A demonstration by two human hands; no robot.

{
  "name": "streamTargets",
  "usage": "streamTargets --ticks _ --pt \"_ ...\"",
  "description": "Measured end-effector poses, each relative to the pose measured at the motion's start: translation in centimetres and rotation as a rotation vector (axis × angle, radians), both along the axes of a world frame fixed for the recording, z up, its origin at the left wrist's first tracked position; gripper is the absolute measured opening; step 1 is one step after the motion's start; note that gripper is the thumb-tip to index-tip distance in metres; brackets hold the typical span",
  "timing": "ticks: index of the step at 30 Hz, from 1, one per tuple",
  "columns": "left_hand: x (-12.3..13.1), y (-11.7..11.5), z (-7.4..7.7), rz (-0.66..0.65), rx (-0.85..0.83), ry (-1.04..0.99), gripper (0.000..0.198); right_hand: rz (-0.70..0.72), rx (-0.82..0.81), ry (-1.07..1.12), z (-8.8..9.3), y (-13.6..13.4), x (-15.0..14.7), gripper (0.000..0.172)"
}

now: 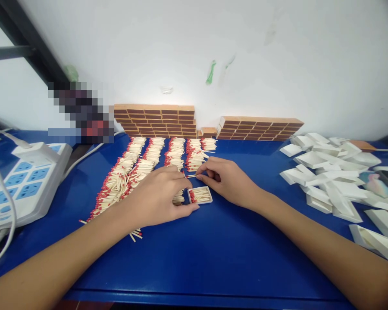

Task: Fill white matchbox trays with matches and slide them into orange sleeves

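Item: small white cardboard matchbox tray (199,195), open, partly filled with red-tipped sticks, which lay flat on the blue table top (213,258). Left hand (161,196): rested just left of the tray, fingers curled, thumb against the tray's near corner; whether it gripped anything could not be told. Right hand (224,178): just behind and right of the tray, fingertips pinched on a single wooden match (191,175) held level above the tray's far edge. The two hands sat close together, fingertips almost meeting. Rows of red-tipped wooden matches (142,168): spread behind and left of the tray. Stacks of brown matchboxes (155,120): far behind the tray, against the wall. Heap of white folded card trays (330,176): well right of the tray. White power strip with blue sockets (26,181): well left of the tray.
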State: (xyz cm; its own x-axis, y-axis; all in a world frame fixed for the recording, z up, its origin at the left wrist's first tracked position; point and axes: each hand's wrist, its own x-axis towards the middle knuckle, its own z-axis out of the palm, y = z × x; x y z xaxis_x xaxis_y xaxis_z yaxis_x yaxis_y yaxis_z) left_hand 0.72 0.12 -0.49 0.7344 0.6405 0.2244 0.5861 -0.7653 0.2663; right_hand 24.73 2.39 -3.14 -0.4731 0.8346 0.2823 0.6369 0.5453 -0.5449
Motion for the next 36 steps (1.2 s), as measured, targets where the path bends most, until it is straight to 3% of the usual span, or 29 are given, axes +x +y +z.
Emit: streamTargets --ticks 10,17,23,36 --pt "0.1 0.0 0.1 0.004 0.0 0.005 0.026 0.011 0.005 -0.101 0.1 0.0 0.1 0.01" --pt "0.0 0.1 0.0 0.023 0.03 -0.01 0.027 0.019 0.04 -0.094 1.8 -1.5 1.0 0.011" --pt "-0.1 0.1 0.2 0.048 0.019 0.016 0.028 0.126 -0.029 -0.173 2.5 -3.1 0.7 0.01" --pt "-0.1 0.1 0.1 0.015 0.035 0.001 0.029 0.168 -0.079 -0.053 2.4 -2.9 0.3 0.012"
